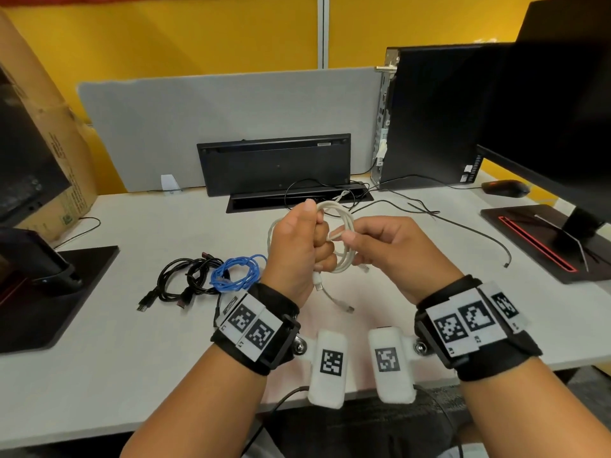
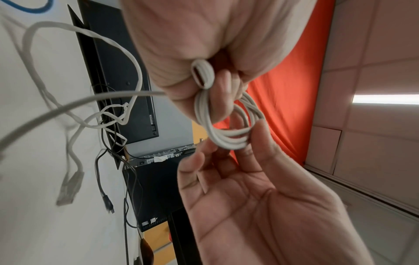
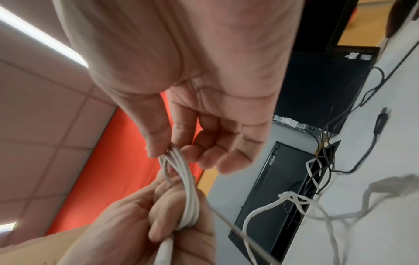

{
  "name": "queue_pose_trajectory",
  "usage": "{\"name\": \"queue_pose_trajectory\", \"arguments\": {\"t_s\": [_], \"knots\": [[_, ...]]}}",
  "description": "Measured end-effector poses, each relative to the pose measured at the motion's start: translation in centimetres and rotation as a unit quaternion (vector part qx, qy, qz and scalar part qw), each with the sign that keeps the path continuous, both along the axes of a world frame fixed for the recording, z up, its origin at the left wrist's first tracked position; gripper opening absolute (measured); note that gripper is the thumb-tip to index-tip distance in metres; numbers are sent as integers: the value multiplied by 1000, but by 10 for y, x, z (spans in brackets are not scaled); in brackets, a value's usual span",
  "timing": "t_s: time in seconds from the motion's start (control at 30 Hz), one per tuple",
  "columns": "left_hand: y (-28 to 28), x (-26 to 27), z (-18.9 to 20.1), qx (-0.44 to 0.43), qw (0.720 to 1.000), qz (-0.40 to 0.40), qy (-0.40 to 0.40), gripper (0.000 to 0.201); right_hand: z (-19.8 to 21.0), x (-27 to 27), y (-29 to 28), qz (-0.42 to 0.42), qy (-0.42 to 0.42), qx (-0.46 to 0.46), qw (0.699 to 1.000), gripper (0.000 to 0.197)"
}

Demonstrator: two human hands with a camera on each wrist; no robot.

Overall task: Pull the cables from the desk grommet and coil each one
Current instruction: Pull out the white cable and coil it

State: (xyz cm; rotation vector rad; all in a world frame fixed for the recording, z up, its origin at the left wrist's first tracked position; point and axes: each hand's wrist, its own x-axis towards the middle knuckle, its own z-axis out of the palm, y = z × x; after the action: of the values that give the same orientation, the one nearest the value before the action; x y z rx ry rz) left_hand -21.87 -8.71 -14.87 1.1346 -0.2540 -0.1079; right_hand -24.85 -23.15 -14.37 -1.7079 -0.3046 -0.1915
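My left hand (image 1: 299, 249) is curled in a fist round the white cable (image 1: 344, 239), its grip wrapped tight about the bundled loops, which it holds up above the surface (image 1: 132, 358). My right hand (image 1: 393, 256) meets it from the other side, thumb and forefinger pinching the same loops where they bend; in the right wrist view the strands (image 3: 179, 161) run between those fingertips and down into my left fist (image 3: 172, 224). Loose ends hang below my hands, one white plug (image 1: 319, 287) dangling just under the left palm.

To my left, on the surface, lie a blue cable coil (image 1: 236, 271) and a black cable coil (image 1: 185, 279), touching one another. Farther back the desk grommet (image 1: 299, 200) stands open, with a thin white cord (image 1: 342, 195) and a black cable (image 1: 463, 226) coming out of it; the black one trails off to the right across the surface. Behind the grommet a keyboard (image 1: 276, 163) leans upright against the grey divider (image 1: 231, 123). A black computer case (image 1: 429, 117) stands at the right, with a mouse (image 1: 504, 188) and a monitor (image 1: 555, 127) beside it.
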Motion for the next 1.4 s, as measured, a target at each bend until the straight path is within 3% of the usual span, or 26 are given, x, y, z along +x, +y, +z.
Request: {"name": "queue_pose_trajectory", "arguments": {"t_s": [0.2, 0.33, 0.4, 0.63, 0.73, 0.83, 0.93, 1.07, 1.17, 1.4], "knots": [[2, 3, 1, 39, 998, -12, -57, 30, 10, -8, 3, 103, 70, 94, 988, 33], [4, 3, -1, 105, 992, 4, -72, 41, 9, -8, 10, 48, 53, -21, 997, 26], [4, 3, -1, 114, 991, 20, -67, 41, 6, -7, 12, 38, 39, -73, 996, 39], [6, 6, 1, 125, 987, 39, -94, 31, 5, -7, 15, -21, 82, -126, 988, 25], [6, 7, -2, 158, 979, 45, -121, 30, 5, -7, 13, -72, 95, -196, 973, 23], [11, 10, -4, 168, 975, 63, -132, 29, 6, -7, 3, -153, 36, -281, 947, 20], [20, 15, -5, 132, 983, 81, -99, 31, 5, -4, -12, -222, 20, -223, 949, 23], [28, 19, -6, 73, 993, 81, -45, 29, 8, -5, -21, -171, 27, -90, 981, 16], [30, 17, -7, 11, 999, 38, -9, 26, 8, -2, -25, -201, -1, -87, 976, 5], [11, 7, -4, -155, 985, -63, 50, 24, 1, 4, -12, -219, -31, -68, 973, 14]]}}
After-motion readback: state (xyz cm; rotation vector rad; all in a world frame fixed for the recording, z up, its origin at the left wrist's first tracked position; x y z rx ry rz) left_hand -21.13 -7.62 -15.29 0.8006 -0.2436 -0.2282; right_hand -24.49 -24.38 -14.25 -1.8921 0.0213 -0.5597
